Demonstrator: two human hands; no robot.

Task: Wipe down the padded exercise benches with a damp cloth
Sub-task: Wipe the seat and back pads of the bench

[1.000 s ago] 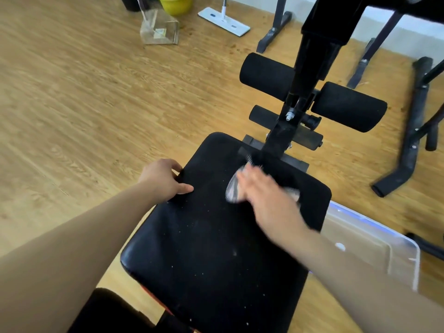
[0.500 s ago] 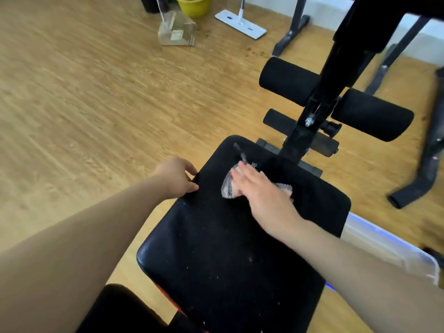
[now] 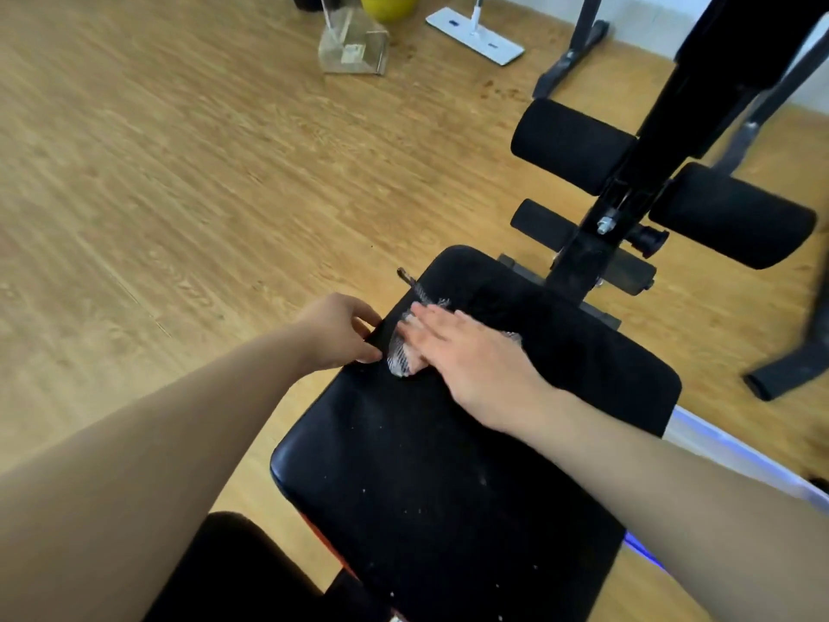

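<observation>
The light wooden floor (image 3: 179, 172) spread around the black padded surface (image 3: 448, 464) of the exercise bench, whose black foam rollers (image 3: 569, 143) stood beyond its far edge. Your left hand (image 3: 334, 332) gripped the surface's left edge, thumb on top and fingers curled over the side, apparently steadying it. Your right hand (image 3: 471, 352) lay flat with straight fingers, pressing the grey-and-white patterned cloth (image 3: 400, 356) onto the surface near the far left corner, just beside your left hand. You looked to be mid-wipe across the far part. White specks (image 3: 483, 480) dotted the near half, so the next move likely called for drawing the cloth toward the near edge with even pressure, then shifting your left hand off the strip it covered.
</observation>
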